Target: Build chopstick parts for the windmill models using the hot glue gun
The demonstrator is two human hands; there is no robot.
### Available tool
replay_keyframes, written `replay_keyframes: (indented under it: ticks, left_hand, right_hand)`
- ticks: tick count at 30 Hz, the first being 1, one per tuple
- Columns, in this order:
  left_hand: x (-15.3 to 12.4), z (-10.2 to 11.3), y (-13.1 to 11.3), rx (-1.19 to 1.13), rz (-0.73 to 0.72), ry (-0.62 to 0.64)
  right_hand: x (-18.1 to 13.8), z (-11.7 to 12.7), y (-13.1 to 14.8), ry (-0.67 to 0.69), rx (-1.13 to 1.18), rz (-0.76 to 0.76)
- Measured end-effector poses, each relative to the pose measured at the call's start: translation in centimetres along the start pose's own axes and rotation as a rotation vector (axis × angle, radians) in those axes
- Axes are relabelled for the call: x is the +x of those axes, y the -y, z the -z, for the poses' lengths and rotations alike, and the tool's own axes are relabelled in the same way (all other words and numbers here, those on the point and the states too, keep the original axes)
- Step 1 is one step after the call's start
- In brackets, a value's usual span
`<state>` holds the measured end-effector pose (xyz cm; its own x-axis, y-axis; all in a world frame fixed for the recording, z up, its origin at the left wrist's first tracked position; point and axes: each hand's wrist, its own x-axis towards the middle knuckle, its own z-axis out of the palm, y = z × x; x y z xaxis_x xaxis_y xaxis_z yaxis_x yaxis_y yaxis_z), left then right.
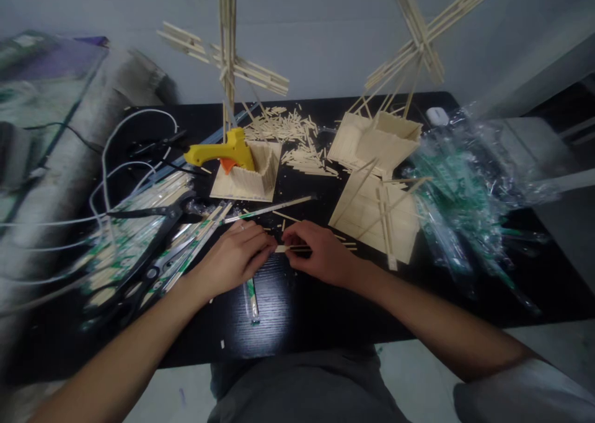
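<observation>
Close together over the black table, my two hands hold a pair of thin wooden chopsticks (301,247). My left hand (239,256) has its fingers closed around the joined left end, mostly hiding it. The shaft runs through the curled fingers of my right hand (320,252), and the free tips poke out to the right beyond it. Just below my left hand lies a wrapped chopstick packet (252,300). Another wrapped packet (272,209) lies slantwise behind the hands, among loose sticks.
A yellow glue gun (218,150) rests on a stick-built box (251,181). Stick windmills (227,57) stand at the back; a stick panel (372,218) lies right. Scissors (151,274) and wrapped chopsticks (186,249) lie left, plastic wrappers (455,181) right. Cut sticks (302,138) are heaped behind.
</observation>
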<state>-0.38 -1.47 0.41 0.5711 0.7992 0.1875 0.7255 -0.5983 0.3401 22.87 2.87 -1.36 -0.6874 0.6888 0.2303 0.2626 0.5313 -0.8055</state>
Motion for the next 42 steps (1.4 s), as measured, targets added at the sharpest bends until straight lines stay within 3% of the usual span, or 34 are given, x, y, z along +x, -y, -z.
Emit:
replay_keyframes:
  ticks: [11,19,26,42]
  left_hand:
    - [0.6,0.1,-0.6,0.104,0.016,0.014]
    - [0.0,0.3,0.3,-0.036,0.177,0.005]
    - [0.0,0.3,-0.1,-0.039,0.061,0.025]
    - [0.5,-0.5,-0.1,0.053,0.128,0.044]
  right_hand:
    - [0.0,0.1,0.1,0.008,0.003,-0.014]
    - [-0.1,0.0,0.1,0.010,0.003,-0.019]
    - [0.0,0.0,0.1,0.002,0.002,-0.010]
    - [0.1,0.0,0.1,0.010,0.005,-0.016]
